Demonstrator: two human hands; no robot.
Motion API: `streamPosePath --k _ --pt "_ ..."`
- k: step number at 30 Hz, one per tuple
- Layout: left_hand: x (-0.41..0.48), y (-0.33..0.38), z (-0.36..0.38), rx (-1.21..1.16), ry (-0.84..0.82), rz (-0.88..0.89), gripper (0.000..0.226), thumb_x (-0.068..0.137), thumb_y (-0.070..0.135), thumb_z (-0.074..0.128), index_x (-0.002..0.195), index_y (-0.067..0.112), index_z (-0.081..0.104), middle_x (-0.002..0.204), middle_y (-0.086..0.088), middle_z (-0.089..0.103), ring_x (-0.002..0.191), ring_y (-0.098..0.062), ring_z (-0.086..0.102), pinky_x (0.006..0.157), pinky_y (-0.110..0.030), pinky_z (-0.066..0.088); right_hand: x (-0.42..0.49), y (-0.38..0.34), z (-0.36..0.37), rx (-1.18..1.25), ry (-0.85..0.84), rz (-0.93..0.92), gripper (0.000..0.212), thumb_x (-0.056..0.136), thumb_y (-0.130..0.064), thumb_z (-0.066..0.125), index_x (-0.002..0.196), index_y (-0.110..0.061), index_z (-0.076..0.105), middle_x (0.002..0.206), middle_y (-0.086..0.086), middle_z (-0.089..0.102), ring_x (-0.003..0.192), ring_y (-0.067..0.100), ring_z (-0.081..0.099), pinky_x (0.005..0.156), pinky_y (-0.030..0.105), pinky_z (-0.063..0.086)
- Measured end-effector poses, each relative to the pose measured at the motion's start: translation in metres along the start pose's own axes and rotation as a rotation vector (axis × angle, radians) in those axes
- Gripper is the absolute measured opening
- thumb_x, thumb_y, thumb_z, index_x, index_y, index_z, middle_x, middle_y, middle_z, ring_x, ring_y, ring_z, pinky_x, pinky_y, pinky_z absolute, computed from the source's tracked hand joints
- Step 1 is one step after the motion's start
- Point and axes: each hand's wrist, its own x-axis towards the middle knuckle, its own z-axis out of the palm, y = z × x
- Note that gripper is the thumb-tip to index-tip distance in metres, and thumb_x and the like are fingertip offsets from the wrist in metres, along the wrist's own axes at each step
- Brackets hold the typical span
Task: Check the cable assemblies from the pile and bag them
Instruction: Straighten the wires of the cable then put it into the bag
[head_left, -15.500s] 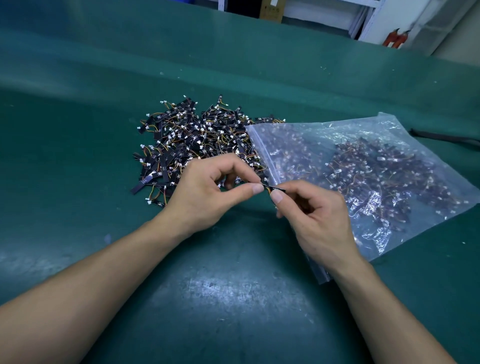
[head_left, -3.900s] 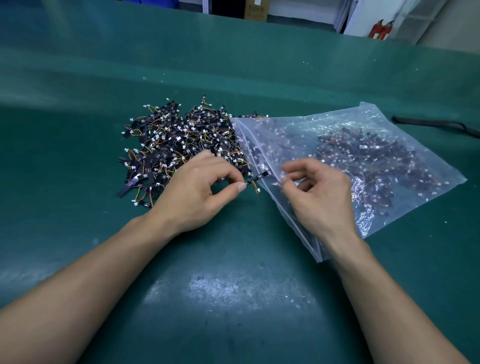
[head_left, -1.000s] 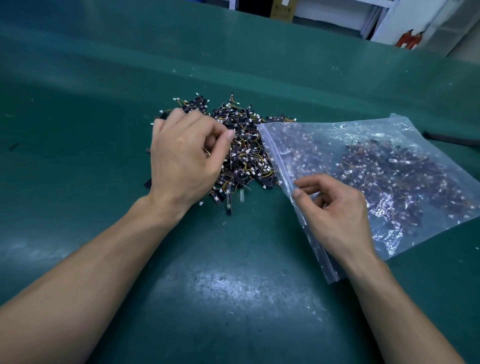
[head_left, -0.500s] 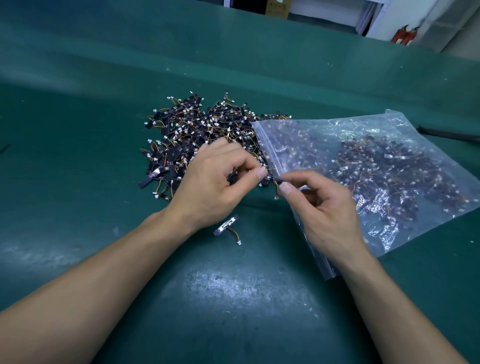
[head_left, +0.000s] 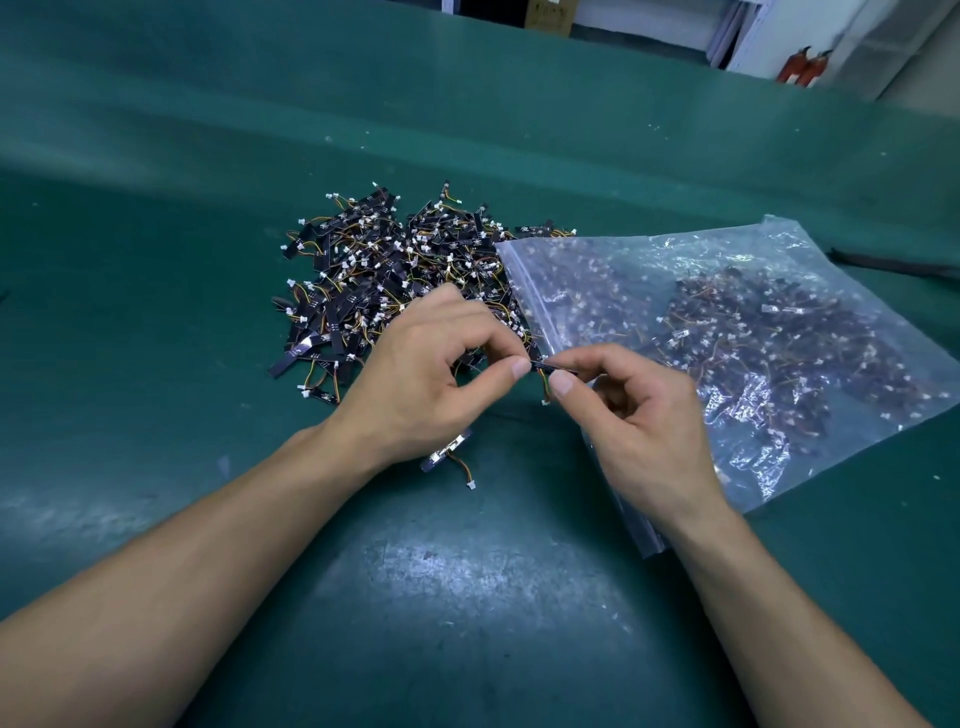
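From the head view, the left hand (head_left: 421, 379) and right hand (head_left: 639, 426) hold one cable assembly (head_left: 545, 367) at the mouth of the bag (head_left: 753, 332), each grip pinching an end. The bag already holds many assemblies. A large pile (head_left: 384, 275) lies unchecked on the worktop (head_left: 467, 597), with a stray assembly (head_left: 447, 454) near it. I judge the task roughly midway.

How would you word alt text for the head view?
A left hand and right hand pinch a small black cable assembly over a green mat. Behind lies a pile of them; a clear plastic bag holds more.
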Motion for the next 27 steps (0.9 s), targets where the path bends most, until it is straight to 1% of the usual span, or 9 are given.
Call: streamPosePath --k 1,3,5,8,10,14,18,23,27 --pt "0.0001 0.0003 -0.0003 -0.002 0.001 -0.013 0.009 0.09 0.013 0.071 0.082 0.009 0.073 0.078 0.003 0.067 0.076 -0.015 0.048 0.074 -0.027 0.039 -0.0001 -0.0001 -0.0001 0.001 0.006 -0.008 0.006 0.089 -0.028 0.07 0.089 -0.033 0.072 0.07 -0.014 0.066 0.049 0.002 0.043 0.053 0.012 0.034" --pt "0.0004 0.001 0.0 -0.001 -0.005 -0.03 0.01 0.091 0.014 0.07 0.082 0.009 0.072 0.079 0.003 0.067 0.076 -0.014 0.047 0.075 -0.024 0.037 0.0002 0.0005 0.0002 -0.016 0.015 -0.025 0.007 0.089 -0.027 0.07 0.087 -0.034 0.071 0.069 -0.009 0.066 0.051 0.002 0.045 0.055 0.015 0.036" --pt "0.0003 0.0009 0.0 -0.006 -0.016 -0.028 0.01 0.091 0.014 0.07 0.082 0.009 0.072 0.079 0.003 0.067 0.076 -0.014 0.048 0.075 -0.024 0.037 0.0007 0.0015 0.0004 -0.034 0.012 -0.03 0.008 0.09 -0.026 0.069 0.083 -0.03 0.072 0.067 -0.007 0.067 0.053 0.004 0.047 0.056 0.018 0.038" --pt "0.0001 0.0008 -0.0013 -0.017 -0.031 -0.032 0.007 0.089 0.016 0.071 0.085 0.011 0.073 0.08 0.004 0.067 0.078 -0.011 0.048 0.076 -0.021 0.036 0.001 0.002 -0.0004 -0.052 0.012 -0.037 0.009 0.09 -0.023 0.069 0.082 -0.023 0.074 0.068 -0.012 0.067 0.053 0.004 0.049 0.057 0.016 0.038" --pt "0.0002 0.0012 -0.0014 -0.02 -0.035 -0.038 0.007 0.089 0.019 0.072 0.088 0.012 0.075 0.08 0.006 0.067 0.08 -0.01 0.048 0.076 -0.02 0.036 0.0007 0.0016 -0.0008 -0.06 0.007 -0.041 0.01 0.09 -0.023 0.069 0.082 -0.022 0.074 0.068 -0.013 0.067 0.054 0.005 0.05 0.057 0.015 0.038" --pt "0.0002 0.0003 0.0003 -0.018 -0.046 -0.032 0.01 0.09 0.018 0.072 0.082 0.012 0.073 0.078 0.004 0.068 0.078 -0.015 0.049 0.076 -0.025 0.039 -0.0003 -0.0005 0.0007 -0.058 0.01 -0.045 0.009 0.089 -0.024 0.071 0.083 -0.03 0.073 0.069 -0.014 0.067 0.053 0.005 0.048 0.056 0.015 0.037" --pt "0.0004 -0.0004 -0.0006 -0.037 -0.037 -0.053 0.01 0.09 0.016 0.073 0.08 0.012 0.073 0.077 0.005 0.067 0.079 -0.011 0.049 0.076 -0.022 0.037 -0.0012 -0.0019 -0.0002 -0.046 0.018 -0.031 0.005 0.088 -0.026 0.071 0.088 -0.03 0.075 0.069 -0.012 0.066 0.049 0.003 0.044 0.053 0.011 0.033" --pt "0.0008 0.0002 0.0 -0.064 -0.048 -0.053 0.009 0.09 0.016 0.073 0.082 0.013 0.073 0.078 0.004 0.068 0.078 -0.015 0.05 0.075 -0.026 0.04 -0.0004 -0.0017 0.0002 -0.054 0.004 -0.041 0.009 0.088 -0.025 0.071 0.083 -0.032 0.072 0.061 -0.004 0.062 0.049 0.004 0.043 0.053 0.016 0.034" --pt "0.0004 0.0008 -0.0005 -0.075 -0.065 -0.063 0.006 0.088 0.018 0.072 0.088 0.013 0.075 0.082 0.004 0.07 0.08 -0.017 0.052 0.076 -0.027 0.041 0.0002 -0.0017 -0.0013 -0.034 0.01 -0.036 0.013 0.088 -0.022 0.07 0.079 -0.03 0.071 0.062 -0.004 0.063 0.051 0.006 0.044 0.053 0.018 0.036"
